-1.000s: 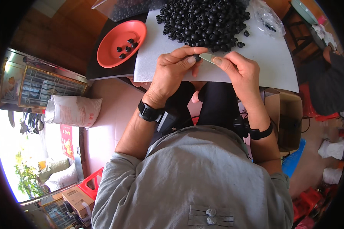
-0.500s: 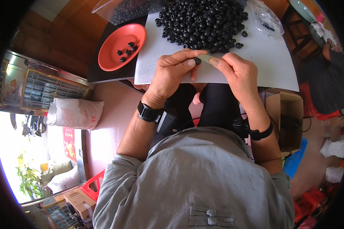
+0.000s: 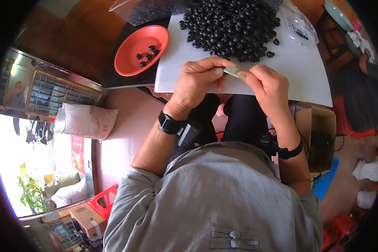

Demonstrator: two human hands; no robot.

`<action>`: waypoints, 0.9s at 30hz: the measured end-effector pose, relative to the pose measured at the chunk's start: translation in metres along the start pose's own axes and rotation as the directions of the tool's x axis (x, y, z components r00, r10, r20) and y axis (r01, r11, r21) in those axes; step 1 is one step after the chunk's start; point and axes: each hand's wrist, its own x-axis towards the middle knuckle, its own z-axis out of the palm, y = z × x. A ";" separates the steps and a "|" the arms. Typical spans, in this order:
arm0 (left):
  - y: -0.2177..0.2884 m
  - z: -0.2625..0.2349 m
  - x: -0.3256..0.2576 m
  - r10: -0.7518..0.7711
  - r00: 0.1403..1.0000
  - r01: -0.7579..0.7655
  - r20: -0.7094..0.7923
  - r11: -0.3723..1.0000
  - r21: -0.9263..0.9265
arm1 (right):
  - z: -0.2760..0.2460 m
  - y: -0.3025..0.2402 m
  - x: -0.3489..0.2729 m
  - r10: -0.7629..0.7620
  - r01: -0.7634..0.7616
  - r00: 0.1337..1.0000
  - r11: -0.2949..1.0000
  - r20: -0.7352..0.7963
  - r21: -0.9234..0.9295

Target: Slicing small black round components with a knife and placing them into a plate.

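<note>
My left hand (image 3: pixel 197 80) and my right hand (image 3: pixel 266 84) meet above the near edge of a white sheet (image 3: pixel 302 67). Together they pinch a thin pale green strip (image 3: pixel 231 72) between thumbs and forefingers. Whether a black piece sits under my left fingertips I cannot tell. Just beyond my fingers lies a large heap of small black round parts (image 3: pixel 233 25). A red bowl (image 3: pixel 132 63) holding several of the same black parts stands to the left on a dark tray (image 3: pixel 113 80).
A clear plastic bag (image 3: pixel 300 25) with a few black parts lies at the sheet's right end. An open cardboard box (image 3: pixel 319 134) sits on the floor by my right elbow. A white sack (image 3: pixel 86 122), a red stool (image 3: pixel 105 201) and a metal cabinet (image 3: pixel 50 92) are to my left.
Both hands have stayed together at the sheet's edge. The left fingers have shifted slightly along the green strip.
</note>
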 end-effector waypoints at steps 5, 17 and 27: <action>0.002 0.002 -0.002 0.008 1.000 -0.004 -0.026 0.990 0.138 | -0.006 -0.003 -0.001 0.031 -0.033 0.999 0.997 0.025 0.073; 0.065 -0.129 -0.005 0.396 0.841 0.111 -0.369 0.541 0.833 | -0.077 0.053 -0.017 0.230 -0.251 0.950 0.965 -0.213 -0.076; 0.016 0.060 0.087 0.438 0.723 -0.612 0.535 0.047 0.789 | -0.077 0.086 -0.024 0.175 -0.303 0.902 0.908 -0.396 -0.289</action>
